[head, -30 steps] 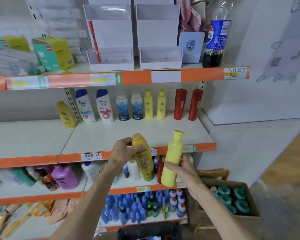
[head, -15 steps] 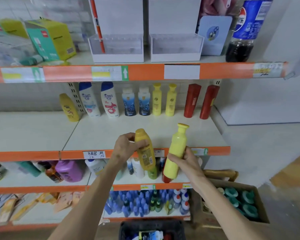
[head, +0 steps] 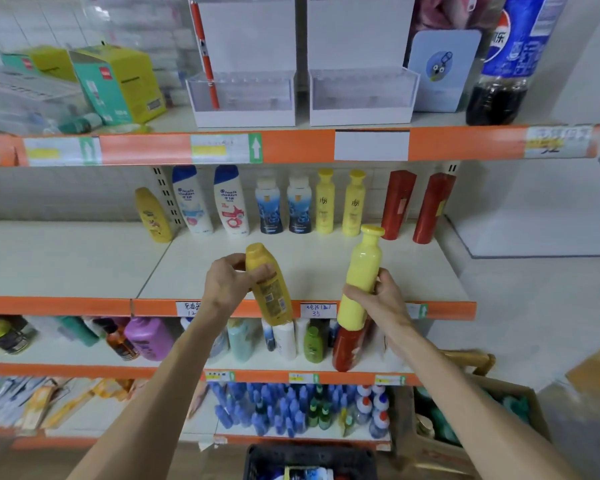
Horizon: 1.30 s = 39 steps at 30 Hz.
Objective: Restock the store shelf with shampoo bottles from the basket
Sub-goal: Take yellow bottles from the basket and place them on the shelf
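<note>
My left hand grips a dark yellow shampoo bottle, tilted, label side toward me, at the front edge of the middle shelf. My right hand holds a tall pale yellow bottle upright by its lower half, over the same shelf's front right. At the back of that shelf stand a dark yellow bottle, two white-and-blue ones, two blue ones, two pale yellow ones and two red ones. The black basket shows at the bottom edge with items inside.
Two white display boxes, green-yellow cartons and a cola bottle sit on the top shelf. Lower shelves hold mixed bottles and small blue bottles. A cardboard box stands on the floor at the right.
Both hands have risen with their bottles from below the middle shelf's edge up to its front. The view has moved closer to the shelving.
</note>
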Available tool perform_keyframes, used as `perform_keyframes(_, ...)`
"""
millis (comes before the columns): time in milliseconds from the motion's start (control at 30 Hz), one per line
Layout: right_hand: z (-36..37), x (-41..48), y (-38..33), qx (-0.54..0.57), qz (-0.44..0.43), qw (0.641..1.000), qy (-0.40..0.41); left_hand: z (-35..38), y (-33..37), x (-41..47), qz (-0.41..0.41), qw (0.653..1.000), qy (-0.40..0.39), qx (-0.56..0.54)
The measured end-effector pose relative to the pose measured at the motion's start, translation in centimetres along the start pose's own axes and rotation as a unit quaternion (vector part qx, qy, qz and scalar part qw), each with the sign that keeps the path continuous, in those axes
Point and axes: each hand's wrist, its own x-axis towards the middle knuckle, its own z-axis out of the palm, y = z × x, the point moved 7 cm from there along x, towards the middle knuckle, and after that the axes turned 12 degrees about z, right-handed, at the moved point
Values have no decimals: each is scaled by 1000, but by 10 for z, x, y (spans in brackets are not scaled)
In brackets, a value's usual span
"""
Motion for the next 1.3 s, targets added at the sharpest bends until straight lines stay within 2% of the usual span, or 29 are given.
perform_keyframes(200, 1, 55, -26, 0, -40, 998, 51, 14, -3, 53, 39, 999, 8, 30)
perform_keyframes(400, 0, 131, -15, 4, -73, 994, 82, 55, -18, 102, 92, 995, 33, 37)
perform_keyframes(600, -10, 171, -8, 36, -95, 990, 96, 87, -29, 123, 105, 994, 15, 22)
perform_keyframes(767, -5, 201, -14, 31, -110, 988, 106, 99, -26, 134, 124, 991, -13, 51)
perform_keyframes(967, 12, 219, -19, 28, -118, 986, 110, 98, -31, 143, 98, 993, 5, 62)
perform_keyframes(1133, 14, 217, -18, -5, -95, 990, 106, 98, -34, 136, 111, 992, 11, 62)
perform_keyframes(1300, 12, 216, -15, -77, -63, 995, 11, 99, -33, 132, 123, 990, 11, 62)
